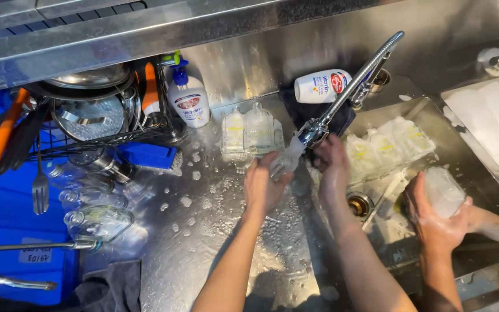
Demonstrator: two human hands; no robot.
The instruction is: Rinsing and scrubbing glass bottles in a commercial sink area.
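Left hand [264, 185] fingers wrap a clear plastic bottle [284, 162] under the chrome tap [347, 95]; right hand [331, 167] fingers curl beside it, grip unclear, above the wet steel tabletop [215, 231].

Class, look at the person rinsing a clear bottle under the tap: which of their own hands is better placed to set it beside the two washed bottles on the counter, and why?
Probably the left hand. It grips the clear bottle and lies nearest the two washed bottles on the wet counter. The right hand is over the sink, by the tap.
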